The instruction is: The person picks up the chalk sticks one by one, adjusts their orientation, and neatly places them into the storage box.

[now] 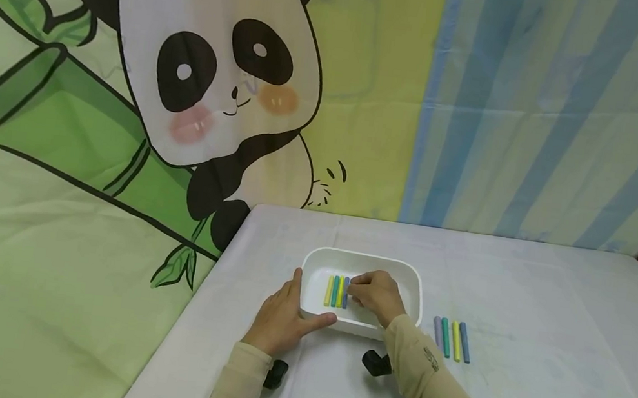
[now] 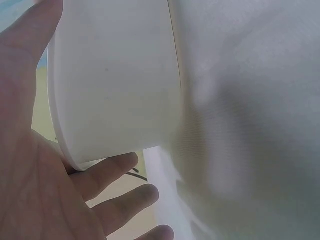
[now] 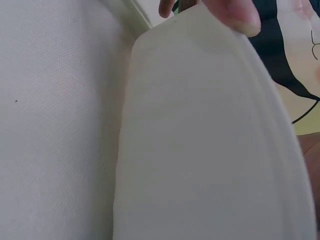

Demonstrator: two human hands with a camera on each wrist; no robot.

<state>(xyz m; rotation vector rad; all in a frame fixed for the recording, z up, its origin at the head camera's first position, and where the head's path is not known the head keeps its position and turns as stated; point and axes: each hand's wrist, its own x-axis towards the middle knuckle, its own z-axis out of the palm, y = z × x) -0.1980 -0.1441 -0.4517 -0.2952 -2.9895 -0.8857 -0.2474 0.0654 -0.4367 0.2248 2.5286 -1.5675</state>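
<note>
A white rectangular tray [image 1: 411,279] stands on the table. Side by side in it lie several chalk sticks: a pale yellow stick [image 1: 329,291], a green stick [image 1: 335,291], a brighter yellow stick [image 1: 341,292] and a blue stick [image 1: 346,296]. My right hand [image 1: 377,296] reaches over the front rim, thumb and bunched fingers pinching at the right side of the blue stick. My left hand [image 1: 281,317] rests against the tray's front left corner, its fingers extended along the side and the thumb on the front rim. In the right wrist view, the tray's wall [image 3: 200,135] hides my right fingertips.
To the right of the tray, more sticks lie on the white cloth: a purple one [image 1: 437,331], a green one [image 1: 445,337], a yellow one [image 1: 456,341] and a blue one [image 1: 465,342]. A panda-printed curtain [image 1: 364,100] hangs behind the table [image 1: 547,301].
</note>
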